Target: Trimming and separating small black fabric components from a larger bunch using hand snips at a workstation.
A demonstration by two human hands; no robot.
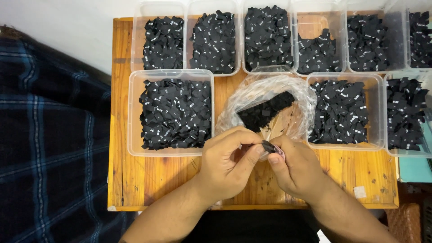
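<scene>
A small black fabric label point(268, 147) was pinched between the fingertips of the left hand point(229, 164) and the right hand point(294, 168), which were brought together over the front part of the wooden desk point(157, 180). The label looked folded and narrow, dark and matte, with only a short piece showing between thumb and forefinger; any marking on it was too small to be made out. Just behind the hands, a crumpled clear plastic bag point(270, 96) was lying on the desk, with a heap of the same black labels point(265, 110) seen inside it. To the left of the bag a clear plastic tub point(172, 112) was filled with black labels, and another filled tub point(344, 111) was set to the right. A row of similar tubs point(267, 38) was lined along the far edge. A dark blue checked cloth point(49, 135) was spread beside the desk on the left.
</scene>
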